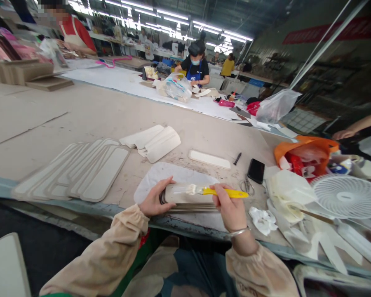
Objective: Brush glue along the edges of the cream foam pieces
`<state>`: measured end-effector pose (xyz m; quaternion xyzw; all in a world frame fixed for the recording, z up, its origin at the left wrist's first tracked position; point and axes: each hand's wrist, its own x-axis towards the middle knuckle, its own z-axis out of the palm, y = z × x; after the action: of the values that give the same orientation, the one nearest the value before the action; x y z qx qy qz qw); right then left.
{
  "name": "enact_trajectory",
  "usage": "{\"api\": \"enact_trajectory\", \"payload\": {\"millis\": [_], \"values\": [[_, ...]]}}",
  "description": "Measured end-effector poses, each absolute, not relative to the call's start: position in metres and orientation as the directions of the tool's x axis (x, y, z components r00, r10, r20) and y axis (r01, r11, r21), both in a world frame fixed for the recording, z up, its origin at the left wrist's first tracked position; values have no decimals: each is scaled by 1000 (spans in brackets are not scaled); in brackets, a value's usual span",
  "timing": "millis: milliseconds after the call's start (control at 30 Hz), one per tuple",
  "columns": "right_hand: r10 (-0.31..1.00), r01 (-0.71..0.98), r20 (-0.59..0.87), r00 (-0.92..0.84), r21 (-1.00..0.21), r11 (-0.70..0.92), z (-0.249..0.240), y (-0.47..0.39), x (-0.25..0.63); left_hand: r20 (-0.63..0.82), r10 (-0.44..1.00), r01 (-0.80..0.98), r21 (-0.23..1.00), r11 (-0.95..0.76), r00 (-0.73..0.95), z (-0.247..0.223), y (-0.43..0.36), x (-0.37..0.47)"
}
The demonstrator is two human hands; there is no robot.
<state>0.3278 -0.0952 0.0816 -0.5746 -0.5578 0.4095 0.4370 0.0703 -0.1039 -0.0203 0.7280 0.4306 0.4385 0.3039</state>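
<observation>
My right hand [231, 208] is closed around the yellow handle of a paintbrush [208, 191]. Its whitish bristles rest on the top board of a stack of long grey boards [179, 197], where a wet-looking streak shows. At the left end of that stack, my left hand [156, 199] grips it between thumb and fingers. Under the stack lies a white sheet [151, 175] with a rounded edge. A single cream strip with a grey border [209, 159] lies just beyond it.
Bordered panels [102, 175] overlap at left; cream pieces [162, 142] are fanned behind. To the right are a black pen-like object [237, 159], phone [256, 170], scissors [247, 186], orange bag [306, 142], crumpled paper [263, 220] and white fan [349, 196]. Other people work beyond.
</observation>
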Motion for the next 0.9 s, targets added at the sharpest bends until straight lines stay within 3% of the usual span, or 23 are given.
{"api": "enact_trajectory", "payload": {"millis": [100,233,433,900], "values": [[992,155,-84,-91,-985,-69,68,-99,292,367,901,343,836,-429,232,-22,-104,71],[986,229,-107,-130,-970,-76,62,-96,280,371,898,349,830,-434,236,-21,-104,71],[994,435,-87,-60,-899,-53,74,-91,320,394,883,360,809,-464,255,-17,-104,71],[981,675,38,190,-730,-102,81,-81,419,412,876,505,717,-481,250,-22,-103,69]]}}
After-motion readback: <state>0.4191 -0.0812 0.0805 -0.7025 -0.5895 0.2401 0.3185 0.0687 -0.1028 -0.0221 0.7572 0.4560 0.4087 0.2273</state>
